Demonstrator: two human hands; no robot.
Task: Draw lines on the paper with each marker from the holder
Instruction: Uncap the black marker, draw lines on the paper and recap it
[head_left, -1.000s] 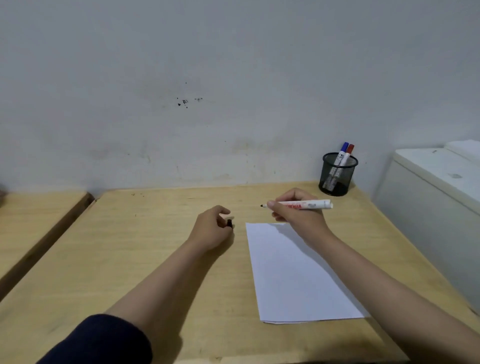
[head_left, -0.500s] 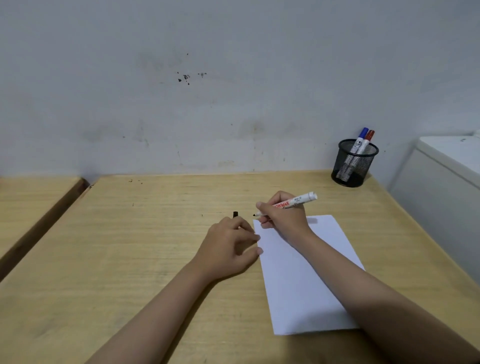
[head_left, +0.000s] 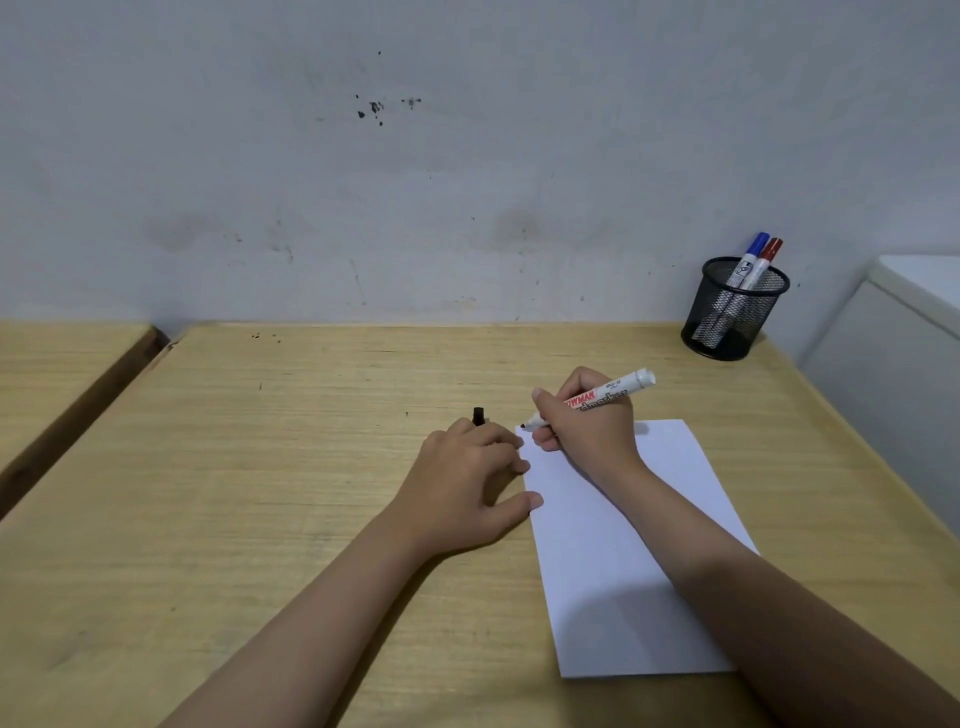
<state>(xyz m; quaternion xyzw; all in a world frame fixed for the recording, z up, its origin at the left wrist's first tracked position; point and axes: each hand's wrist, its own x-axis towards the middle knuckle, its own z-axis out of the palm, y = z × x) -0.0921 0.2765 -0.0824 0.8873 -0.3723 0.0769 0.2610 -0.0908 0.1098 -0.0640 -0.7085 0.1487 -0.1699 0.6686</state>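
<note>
A blank white paper (head_left: 613, 561) lies on the wooden desk (head_left: 260, 467). My right hand (head_left: 587, 431) grips an uncapped white marker with a black tip (head_left: 608, 396); the tip touches the paper's far left corner. My left hand (head_left: 467, 483) rests flat on the desk, fingers and thumb on the paper's left edge, holding nothing. The marker's black cap (head_left: 478, 416) stands on the desk just beyond my left fingers. A black mesh holder (head_left: 732, 317) at the back right holds a blue-capped marker (head_left: 750, 254) and a red-capped marker (head_left: 768, 259).
A grey wall runs along the desk's far edge. A white cabinet (head_left: 893, 353) stands against the desk's right side. A second wooden desk (head_left: 52, 374) sits at the left across a narrow gap.
My left hand has let go of the black cap, left it on the desk and come down on the paper's edge. My right hand has lowered the marker tip to the paper's corner.
</note>
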